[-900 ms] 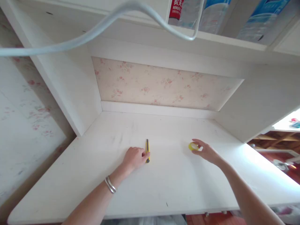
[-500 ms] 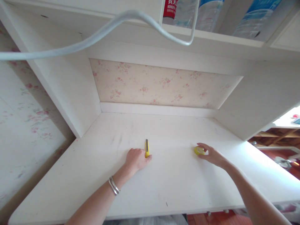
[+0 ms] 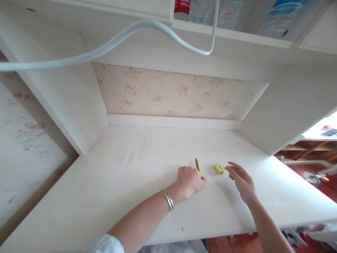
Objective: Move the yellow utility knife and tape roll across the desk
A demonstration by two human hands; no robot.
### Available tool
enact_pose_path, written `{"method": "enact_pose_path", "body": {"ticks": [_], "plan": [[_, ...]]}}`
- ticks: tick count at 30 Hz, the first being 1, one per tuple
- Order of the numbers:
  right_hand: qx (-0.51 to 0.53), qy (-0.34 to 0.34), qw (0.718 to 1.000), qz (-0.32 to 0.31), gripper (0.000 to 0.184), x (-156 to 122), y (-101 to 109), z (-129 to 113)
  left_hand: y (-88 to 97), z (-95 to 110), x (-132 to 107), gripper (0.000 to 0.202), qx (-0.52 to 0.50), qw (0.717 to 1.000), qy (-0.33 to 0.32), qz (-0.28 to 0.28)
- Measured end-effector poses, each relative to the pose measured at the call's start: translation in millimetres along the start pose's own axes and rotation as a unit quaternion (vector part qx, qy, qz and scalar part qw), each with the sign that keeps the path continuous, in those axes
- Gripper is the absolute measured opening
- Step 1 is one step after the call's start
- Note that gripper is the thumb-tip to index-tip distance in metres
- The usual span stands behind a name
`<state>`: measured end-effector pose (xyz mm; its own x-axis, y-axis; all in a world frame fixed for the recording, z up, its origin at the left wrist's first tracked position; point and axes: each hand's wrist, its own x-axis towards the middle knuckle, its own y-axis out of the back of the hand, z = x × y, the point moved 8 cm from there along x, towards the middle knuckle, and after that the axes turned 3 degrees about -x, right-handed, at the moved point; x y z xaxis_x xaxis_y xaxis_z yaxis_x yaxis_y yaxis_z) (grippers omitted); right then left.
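Observation:
My left hand is closed around a yellow box cutter, whose blade end points away from me over the white desk. To the right of the cutter, a small yellow roll of tape rests on the desk. My right hand is just right of the roll, with thumb and forefinger slightly apart. Its fingertips are close to the roll's right edge; I cannot tell whether they touch it. Part of the cutter's handle is hidden in my left fist.
A pale cable hangs across the upper view, before a shelf holding plastic bottles. White side panels flank the desk left and right. A short dark mark lies near the front edge.
My left hand has moved right with the box cutter, closer to the tape. My right hand, earlier around the roll, has let go and drawn back to its right.

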<state>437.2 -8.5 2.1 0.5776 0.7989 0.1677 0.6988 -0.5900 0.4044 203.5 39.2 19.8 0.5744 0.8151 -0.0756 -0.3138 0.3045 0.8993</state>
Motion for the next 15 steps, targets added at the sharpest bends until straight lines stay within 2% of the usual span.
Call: {"method": "enact_pose_path", "body": {"ticks": [2, 5, 8, 12, 15], "plan": [[-0.004, -0.023, 1.000, 0.017, 0.054, -7, -4, 11, -12.1, 22, 14, 0.043, -0.008, 1.000, -0.015, -0.008], [-0.017, -0.035, 0.999, 0.038, 0.054, -12, -4, 18, -25.6, 43, 34, 0.042, -0.002, 1.000, -0.024, -0.010], [-0.039, -0.029, 0.998, 0.043, 0.053, -12, -1, 15, -33.0, 55, 47, 0.038, -0.006, 1.000, -0.027, -0.009], [-0.059, -0.027, 0.997, 0.039, 0.053, -12, -1, 10, -38.9, 68, 52, 0.035, -0.026, 0.999, -0.035, -0.023], [-0.053, -0.028, 0.997, 0.042, 0.052, -12, -1, 8, -40.5, 74, 50, 0.045, -0.030, 0.998, -0.035, -0.032]]}}
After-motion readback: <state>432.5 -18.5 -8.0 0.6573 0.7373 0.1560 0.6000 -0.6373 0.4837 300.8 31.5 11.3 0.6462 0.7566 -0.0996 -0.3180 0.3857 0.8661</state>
